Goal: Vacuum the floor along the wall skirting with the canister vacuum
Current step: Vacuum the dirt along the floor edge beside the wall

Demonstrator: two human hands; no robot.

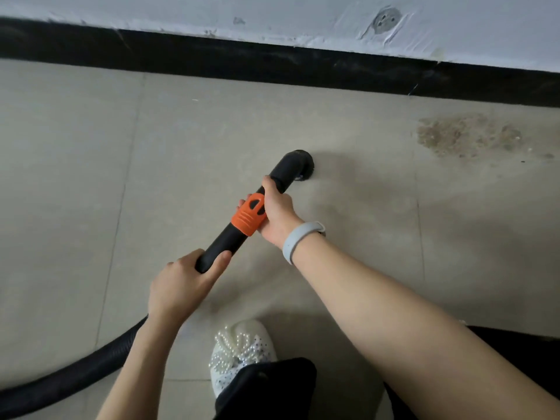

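Note:
A black vacuum wand [225, 241] with an orange collar [250, 215] slants across the middle of the view. Its round nozzle [300, 163] points down at the beige tiled floor [75, 177], a short way in front of the black skirting [272, 60]. My right hand [277, 212] grips the wand at the orange collar. My left hand [185, 283] holds the wand's lower end, where the black ribbed hose [78, 371] joins. A patch of brown dirt [466, 136] lies on the floor to the right of the nozzle, near the skirting.
The hose curves away to the lower left. A white beaded shoe [242, 347] and dark trouser legs [269, 389] stand below the hands. Above the skirting runs a pale wall [272, 16] with a round capped socket [386, 19].

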